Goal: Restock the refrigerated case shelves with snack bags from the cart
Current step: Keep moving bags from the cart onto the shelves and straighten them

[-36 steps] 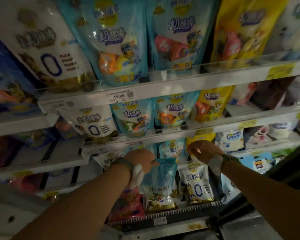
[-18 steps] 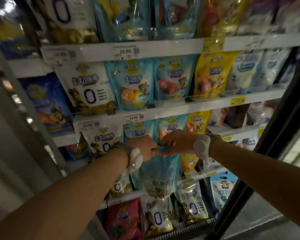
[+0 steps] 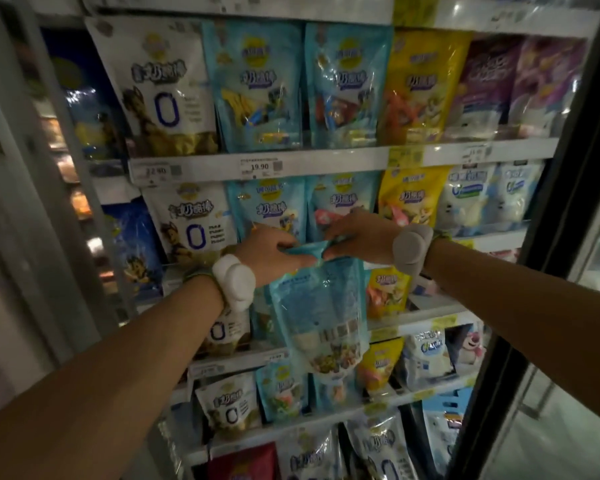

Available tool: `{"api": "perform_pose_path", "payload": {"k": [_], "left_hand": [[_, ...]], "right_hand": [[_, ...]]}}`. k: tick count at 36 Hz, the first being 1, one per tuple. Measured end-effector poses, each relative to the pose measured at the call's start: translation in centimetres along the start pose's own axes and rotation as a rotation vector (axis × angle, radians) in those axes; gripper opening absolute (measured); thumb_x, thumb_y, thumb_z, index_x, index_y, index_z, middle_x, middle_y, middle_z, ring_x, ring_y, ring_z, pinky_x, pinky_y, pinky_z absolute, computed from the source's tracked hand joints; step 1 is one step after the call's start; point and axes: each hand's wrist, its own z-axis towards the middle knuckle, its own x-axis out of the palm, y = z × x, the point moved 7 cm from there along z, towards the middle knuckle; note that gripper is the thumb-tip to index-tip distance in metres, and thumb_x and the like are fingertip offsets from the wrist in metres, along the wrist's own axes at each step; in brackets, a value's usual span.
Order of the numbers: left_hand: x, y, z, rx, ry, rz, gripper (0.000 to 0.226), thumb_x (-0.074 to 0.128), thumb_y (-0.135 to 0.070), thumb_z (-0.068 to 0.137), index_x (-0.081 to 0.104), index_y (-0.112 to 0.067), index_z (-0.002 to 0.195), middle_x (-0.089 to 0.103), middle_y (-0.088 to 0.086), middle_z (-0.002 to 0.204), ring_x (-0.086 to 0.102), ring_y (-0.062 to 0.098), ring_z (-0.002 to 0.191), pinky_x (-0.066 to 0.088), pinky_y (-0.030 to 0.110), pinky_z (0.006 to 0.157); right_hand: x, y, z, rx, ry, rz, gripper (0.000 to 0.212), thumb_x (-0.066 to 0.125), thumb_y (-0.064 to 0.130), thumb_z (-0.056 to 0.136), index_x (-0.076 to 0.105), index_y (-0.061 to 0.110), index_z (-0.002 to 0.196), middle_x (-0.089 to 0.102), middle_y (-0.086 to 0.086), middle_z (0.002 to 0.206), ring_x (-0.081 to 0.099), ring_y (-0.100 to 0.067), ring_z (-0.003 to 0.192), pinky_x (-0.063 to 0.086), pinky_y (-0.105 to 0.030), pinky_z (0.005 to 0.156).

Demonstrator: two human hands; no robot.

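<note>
A light blue snack bag (image 3: 323, 313) hangs by its top edge in front of the case's middle shelves, back side toward me. My left hand (image 3: 271, 252) pinches the left of that top edge and my right hand (image 3: 355, 239) pinches the right. Both hands sit level with a shelf row of blue bags (image 3: 267, 209) of the same kind. White bags (image 3: 191, 220) stand to the left of that row, yellow bags (image 3: 409, 199) to the right. The cart is out of view.
Shelf rails with price tags (image 3: 260, 166) run across the case. The black door frame (image 3: 551, 237) stands at the right, close to my right forearm, and a grey case post (image 3: 66, 174) rises at the left. Lower shelves hold more white, blue and red bags.
Both hands have lifted the blue bag from the low shelves up to the middle row. My right hand came over and took the bag's top edge. My view tilted upward.
</note>
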Motion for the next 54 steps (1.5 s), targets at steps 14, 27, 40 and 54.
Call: {"api": "perform_pose_path", "payload": {"k": [14,27,40,54], "left_hand": [[-5.1,-3.5,0.1,0.035,-0.295,-0.545,0.028,0.068,-0.067,0.079,0.073,-0.045,0.094,0.074,-0.02,0.1,0.067,0.004,0.102,0.046,0.035,0.101],[-5.9,-4.6,-0.1,-0.001,-0.328,-0.369,0.033,0.052,-0.05,0.098,0.073,-0.025,0.104,0.075,-0.005,0.095,0.069,0.005,0.089,0.055,0.027,0.089],[-8.7,-5.3,0.8,-0.133,-0.595,-0.463,0.061,0.057,-0.057,0.092,0.07,0.003,0.096,0.063,0.012,0.08,0.06,0.021,0.072,0.046,0.031,0.066],[-9.9,-6.0,1.7,-0.116,-0.656,-0.575,0.027,0.058,-0.047,0.096,0.066,-0.022,0.101,0.061,-0.015,0.081,0.057,-0.001,0.072,0.04,0.001,0.048]], "right_hand": [[-10.9,1.9,3.0,-0.084,-0.212,0.066,0.018,0.073,0.027,0.085,0.074,0.02,0.102,0.07,0.008,0.094,0.062,-0.002,0.091,0.04,0.0,0.07],[-12.9,2.0,3.4,-0.111,-0.219,0.083,0.009,0.066,0.019,0.091,0.072,0.015,0.096,0.065,0.012,0.08,0.055,0.018,0.066,0.041,-0.002,0.066],[-11.6,0.6,3.3,0.073,-0.53,0.536,0.077,0.082,0.029,0.076,0.037,0.021,0.138,0.056,0.011,0.107,0.058,-0.003,0.092,0.052,-0.017,0.078],[-10.4,-1.0,2.5,0.192,-0.551,0.845,0.039,0.08,0.033,0.078,0.069,0.009,0.106,0.074,-0.004,0.1,0.071,-0.017,0.088,0.059,-0.034,0.08]]}}
